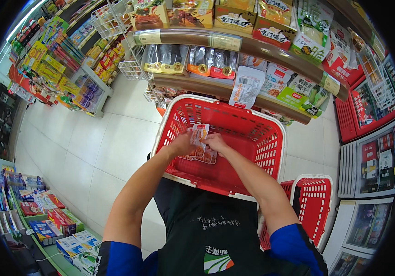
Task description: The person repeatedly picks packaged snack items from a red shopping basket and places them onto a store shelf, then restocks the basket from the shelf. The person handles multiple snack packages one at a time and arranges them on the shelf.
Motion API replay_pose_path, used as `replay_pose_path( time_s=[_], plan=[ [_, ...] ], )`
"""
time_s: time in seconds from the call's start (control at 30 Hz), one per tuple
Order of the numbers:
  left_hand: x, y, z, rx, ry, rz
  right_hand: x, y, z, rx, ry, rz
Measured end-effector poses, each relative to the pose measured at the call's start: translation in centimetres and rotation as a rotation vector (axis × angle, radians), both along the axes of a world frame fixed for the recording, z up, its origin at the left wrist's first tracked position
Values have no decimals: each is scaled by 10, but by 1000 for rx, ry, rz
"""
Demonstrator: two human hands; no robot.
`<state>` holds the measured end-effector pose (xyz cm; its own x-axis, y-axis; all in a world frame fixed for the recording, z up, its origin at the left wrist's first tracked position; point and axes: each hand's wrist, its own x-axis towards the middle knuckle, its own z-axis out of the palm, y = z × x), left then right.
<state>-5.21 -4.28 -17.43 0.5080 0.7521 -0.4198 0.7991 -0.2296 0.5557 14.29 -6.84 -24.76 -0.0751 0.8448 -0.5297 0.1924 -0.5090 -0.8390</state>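
A red plastic shopping basket [233, 172] with a white rim lies before me, against the front of a snack shelf. Inside it, at the left, rest several small printed snack packets [207, 158]. Both my hands are over them. My right hand [216, 142] pinches the edge of an upright snack packet [201, 130] between thumb and fingers. At that packet's left side is my left hand [183, 142], blurred; whether its fingers grip anything is unclear. A larger white pouch [247, 86] with printing lies tilted on the lower shelf edge, just beyond the basket's rim.
Brown-edged shelves [190, 36] with boxed and bagged snacks stand ahead, with a white wire rack [131, 69] at their left end. A second red basket [325, 207] is at my right, beside glass-fronted coolers [376, 165]. A green-edged shelf [28, 238] holds cartons at lower left.
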Motion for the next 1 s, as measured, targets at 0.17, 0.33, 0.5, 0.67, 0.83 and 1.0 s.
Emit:
replay_pose_path(
  time_s=[0.17, 0.33, 0.5, 0.67, 0.83, 1.0],
  plan=[
    [-2, -17, -25, 68, 80, -293, -30, 10, -55, 72, -207, 73],
    [5, -12, -25, -107, 222, -339, -29, 9, -82, 78, -197, 59],
    [-4, -10, -42, -143, 264, -423, -30, 0, -36, 132, -291, 199],
    [-11, 1, -91, -159, 265, -432, -34, -5, -10, 139, -426, 369],
    [-4, -3, -56, -134, 210, -408, -23, -9, -16, 205, -475, 433],
    [-4, -6, 2, -12, -86, -259, 6, -35, 67, 387, -373, 547]
  ],
)
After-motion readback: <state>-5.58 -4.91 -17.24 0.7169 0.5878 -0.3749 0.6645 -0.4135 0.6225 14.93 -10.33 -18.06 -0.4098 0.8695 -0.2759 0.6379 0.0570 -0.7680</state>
